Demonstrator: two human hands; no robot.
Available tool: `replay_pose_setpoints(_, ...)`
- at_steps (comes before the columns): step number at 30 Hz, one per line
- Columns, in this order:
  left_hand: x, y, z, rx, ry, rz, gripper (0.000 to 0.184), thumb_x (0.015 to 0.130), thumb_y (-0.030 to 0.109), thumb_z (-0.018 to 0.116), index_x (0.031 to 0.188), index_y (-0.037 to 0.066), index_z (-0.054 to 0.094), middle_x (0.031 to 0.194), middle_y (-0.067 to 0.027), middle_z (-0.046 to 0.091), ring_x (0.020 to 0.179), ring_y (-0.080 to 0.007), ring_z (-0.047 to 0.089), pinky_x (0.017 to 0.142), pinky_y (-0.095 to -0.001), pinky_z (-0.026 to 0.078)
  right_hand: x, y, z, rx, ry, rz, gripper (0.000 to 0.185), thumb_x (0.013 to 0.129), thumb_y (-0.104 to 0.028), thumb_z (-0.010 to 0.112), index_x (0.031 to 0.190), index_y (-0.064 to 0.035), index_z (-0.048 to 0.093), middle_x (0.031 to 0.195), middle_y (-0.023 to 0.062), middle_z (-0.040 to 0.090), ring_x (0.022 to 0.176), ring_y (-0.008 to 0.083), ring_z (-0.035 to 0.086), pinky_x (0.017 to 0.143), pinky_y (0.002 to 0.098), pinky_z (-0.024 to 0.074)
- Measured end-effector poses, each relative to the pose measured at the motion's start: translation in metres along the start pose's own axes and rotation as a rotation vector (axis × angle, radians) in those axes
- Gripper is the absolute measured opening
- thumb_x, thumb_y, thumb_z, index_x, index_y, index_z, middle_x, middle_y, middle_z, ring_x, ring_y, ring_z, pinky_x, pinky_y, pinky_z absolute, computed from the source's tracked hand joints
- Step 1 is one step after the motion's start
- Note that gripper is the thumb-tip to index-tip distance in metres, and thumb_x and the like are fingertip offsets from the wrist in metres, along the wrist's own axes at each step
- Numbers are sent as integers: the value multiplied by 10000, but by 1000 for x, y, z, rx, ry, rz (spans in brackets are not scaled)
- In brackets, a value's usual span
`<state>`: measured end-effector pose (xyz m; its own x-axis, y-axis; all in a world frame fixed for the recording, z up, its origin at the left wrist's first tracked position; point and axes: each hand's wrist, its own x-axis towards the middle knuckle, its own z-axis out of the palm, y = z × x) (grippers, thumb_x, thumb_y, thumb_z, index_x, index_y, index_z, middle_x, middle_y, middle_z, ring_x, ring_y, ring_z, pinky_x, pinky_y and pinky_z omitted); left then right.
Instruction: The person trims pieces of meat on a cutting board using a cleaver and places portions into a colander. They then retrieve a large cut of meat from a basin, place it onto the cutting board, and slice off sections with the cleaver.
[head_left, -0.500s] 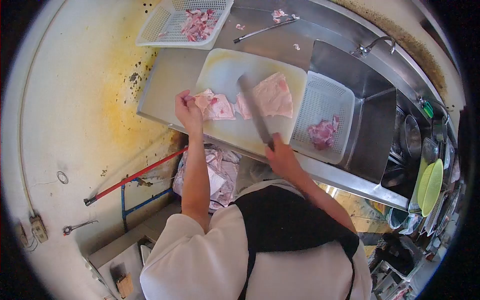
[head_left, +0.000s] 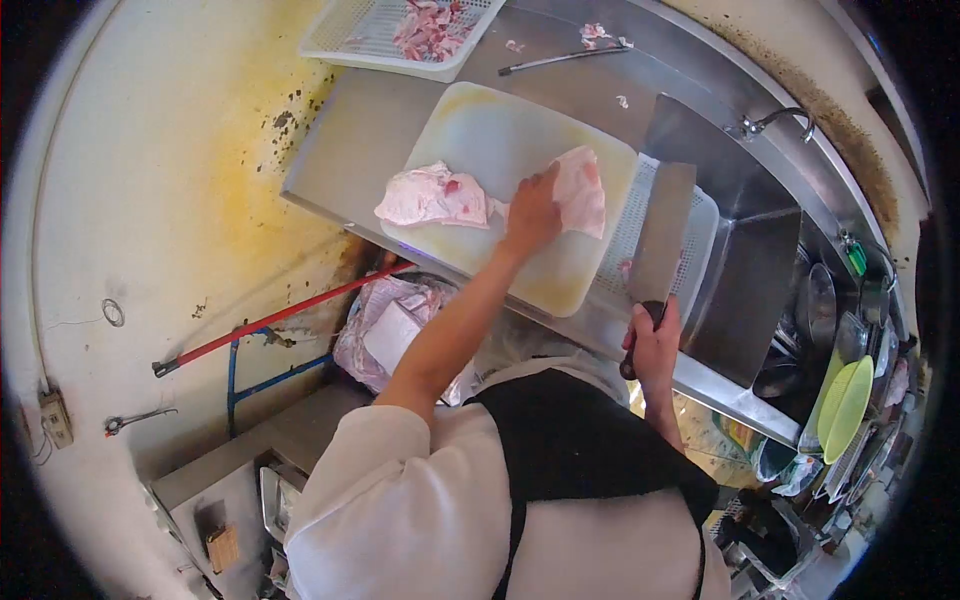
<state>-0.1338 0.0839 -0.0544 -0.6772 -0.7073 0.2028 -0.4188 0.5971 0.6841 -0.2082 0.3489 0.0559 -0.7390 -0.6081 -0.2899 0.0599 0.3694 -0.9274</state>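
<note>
My left hand [head_left: 535, 212] reaches across the white cutting board [head_left: 480, 115] and grips the left side of a pale, pinkish slab of meat [head_left: 580, 192], covering part of it. The slab looks bunched or partly lifted. To the left lies a second piece of fatty meat [head_left: 432, 197], overhanging the board's edge. My right hand [head_left: 655, 345] is closed around the dark handle of a cleaver [head_left: 664, 235]. Its broad blade points away from me, above the white perforated basket [head_left: 702, 225] in the sink, and hides most of the meat in there.
Another white basket [head_left: 365, 50] holds meat scraps at the back left. A thin dark rod [head_left: 560, 60], perhaps a sharpening steel, lies on the steel counter with small scraps nearby. A faucet [head_left: 780, 120] stands over the sink. Below the counter sits a bag of meat [head_left: 390, 335].
My left hand has let go of the left piece and moved right onto the other slab. The cleaver has swung right, off the board and over the sink basket. The view has shifted slightly.
</note>
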Motion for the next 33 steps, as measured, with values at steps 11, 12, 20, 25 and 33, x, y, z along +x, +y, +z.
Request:
replay_pose_setpoints(11,0,-106,-154,-177,579,-222,203,921,10,547,1103,-11,637,938,-93,688,812,-181,645,759,-317,516,11,13,98,-410,-225,-382,272,946,-218,585,1054,12,488,668,92,556,559,193,605,513,386,474)
replay_pose_setpoints(12,-3,-104,-158,-169,544,-296,188,931,13,551,1095,-4,642,968,-90,693,841,-173,653,782,-315,516,17,3,96,-378,-377,-198,278,948,-228,584,1052,12,488,679,94,562,556,192,604,510,384,472)
replay_pose_setpoints(20,-13,-41,-39,246,17,90,482,793,206,714,1226,16,623,1163,-208,648,1022,-379,629,881,-479,486,8,0,8,-192,-213,47,222,950,-203,602,1008,-6,520,695,58,558,523,136,551,475,316,434)
replay_pose_setpoints(25,-10,24,2,-392,-170,-174,548,796,211,714,1297,61,552,1263,-191,570,1209,-338,535,1016,-467,426,0,6,-19,17,137,48,167,957,-181,587,1009,-36,523,660,37,527,484,127,527,453,290,429)
replay_pose_setpoints(33,180,-18,-160,-101,440,174,573,828,159,730,1330,-13,513,1158,-152,631,984,-222,642,789,-340,554,-15,27,-8,174,260,105,147,969,-172,576,996,-40,515,647,28,510,474,135,522,448,284,412)
